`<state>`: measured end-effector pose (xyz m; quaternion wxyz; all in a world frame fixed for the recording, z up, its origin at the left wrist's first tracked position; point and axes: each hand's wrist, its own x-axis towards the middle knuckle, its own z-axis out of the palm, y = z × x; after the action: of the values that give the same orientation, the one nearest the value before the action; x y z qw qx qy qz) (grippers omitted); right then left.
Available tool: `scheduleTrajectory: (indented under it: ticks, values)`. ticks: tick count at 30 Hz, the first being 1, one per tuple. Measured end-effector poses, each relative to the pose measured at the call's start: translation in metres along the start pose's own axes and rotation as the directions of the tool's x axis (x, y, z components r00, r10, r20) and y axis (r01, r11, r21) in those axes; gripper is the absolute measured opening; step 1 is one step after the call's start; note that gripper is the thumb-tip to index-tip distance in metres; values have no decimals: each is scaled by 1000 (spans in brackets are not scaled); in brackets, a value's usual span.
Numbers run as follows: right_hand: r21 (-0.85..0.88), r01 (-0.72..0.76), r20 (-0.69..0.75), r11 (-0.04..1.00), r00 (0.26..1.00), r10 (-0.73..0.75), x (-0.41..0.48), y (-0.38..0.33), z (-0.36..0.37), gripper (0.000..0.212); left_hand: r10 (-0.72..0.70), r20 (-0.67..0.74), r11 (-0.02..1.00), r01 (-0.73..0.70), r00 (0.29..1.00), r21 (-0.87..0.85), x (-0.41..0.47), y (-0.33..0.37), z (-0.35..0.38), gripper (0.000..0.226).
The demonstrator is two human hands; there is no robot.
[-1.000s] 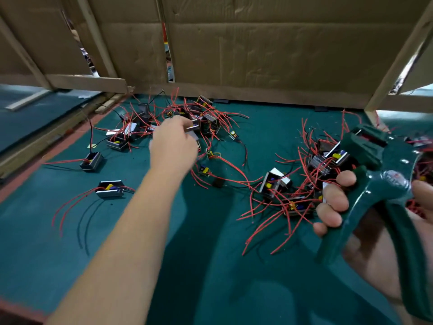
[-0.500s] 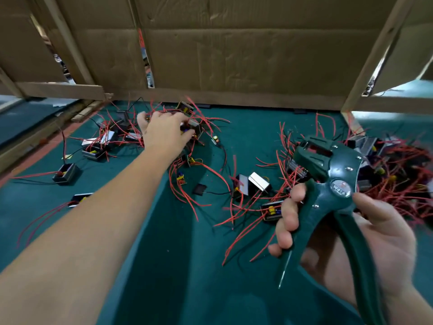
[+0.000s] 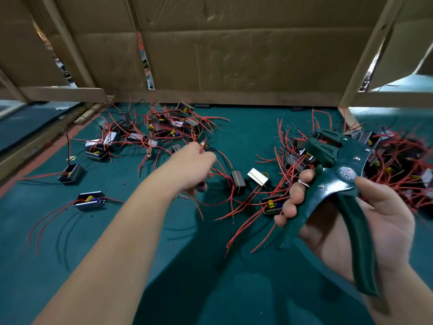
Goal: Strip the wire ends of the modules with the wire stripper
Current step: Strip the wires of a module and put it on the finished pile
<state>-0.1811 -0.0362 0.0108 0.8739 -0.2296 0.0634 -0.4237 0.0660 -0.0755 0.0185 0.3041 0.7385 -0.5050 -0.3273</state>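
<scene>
While the right hand (image 3: pixel 356 226) gripped the green wire stripper (image 3: pixel 337 181) at the near right, its fingers (image 3: pixel 295 198) curled round one handle and its thumb lay by the pivot. The handles stood spread apart. The tool was held above the green tabletop (image 3: pixel 117 242), with its head pointing to the far left over the right pile of modules (image 3: pixel 393 165).

The left hand (image 3: pixel 194 165) reached out over the middle of the tabletop. It was blurred, with its fingers curled among red wires; whether it had hold of a wire or a module could not be told.

A second tangle of modules (image 3: pixel 164 127) with red wires lay at the far left. Two single modules, one (image 3: pixel 70 173) farther and one (image 3: pixel 90 201) nearer, sat apart at the left. Three more modules (image 3: pixel 237 182) lay between the two hands. A cardboard wall (image 3: pixel 234 55) closed off the far side.
</scene>
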Motion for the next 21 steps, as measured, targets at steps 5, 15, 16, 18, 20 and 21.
scheduleTrajectory:
  ticks: [5, 15, 16, 18, 20, 21]
  values:
    - [51, -82, 42, 995, 996, 80, 2, 1, 4, 39, 155, 163, 988, -154, 974, -19, -14, 10, 39, 25]
    - [40, -101, 34, 994, 994, 100, 0, -1, 12, 39, 276, 132, 950, -249, 952, -190, -29, 39, 99, 21]
    - [25, -94, 25, 995, 995, 93, 0, -1, 12, 38, 273, 169, 935, -219, 947, -280, -31, 41, 100, 19]
    - [5, -106, 42, 994, 994, 105, -2, -1, 12, 39, 263, 261, 891, -129, 929, -436, -35, 43, 98, 16]
    - [18, -148, 61, 989, 987, 146, -3, -4, 13, 41, 244, 277, 824, -48, 929, -564, -35, 44, 91, 12]
    - [8, -165, 62, 986, 985, 164, -4, -5, 15, 43, 214, 226, 796, -35, 950, -605, -32, 43, 85, 12]
